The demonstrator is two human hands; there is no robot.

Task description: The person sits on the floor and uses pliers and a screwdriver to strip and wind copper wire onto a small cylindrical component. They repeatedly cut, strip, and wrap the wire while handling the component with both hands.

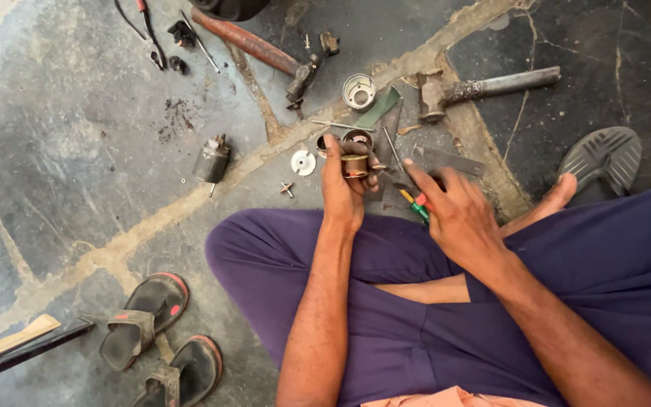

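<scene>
Small brown-and-brass cylindrical motor part [354, 166] sits above lap, gripped in my left hand [343, 188], fingers wrapped round it. My right hand [457, 215] clenched on red-green-handled pliers [414, 202], tip at part. Grey motor housing [211, 160], round metal cap [359, 92], white disc [303, 162] lie apart on stone floor [77, 151]: I judge work midway, housing not yet rejoined.

The left hand [346, 185] holds a small cylindrical part [354, 166] above the floor [77, 151]; take that part as the landmark. Just right of it the right hand [453, 215] grips a tool [418, 207]. Just left of it a disc [304, 162] lies on the floor, and farther left a motor housing [212, 160]. Beyond it sits a cup-shaped casing [359, 91], with a hammer [484, 89] off to the right of that. Far right lies a sandal [603, 160]; near-left, well apart, a pair of sandals [161, 339].
</scene>
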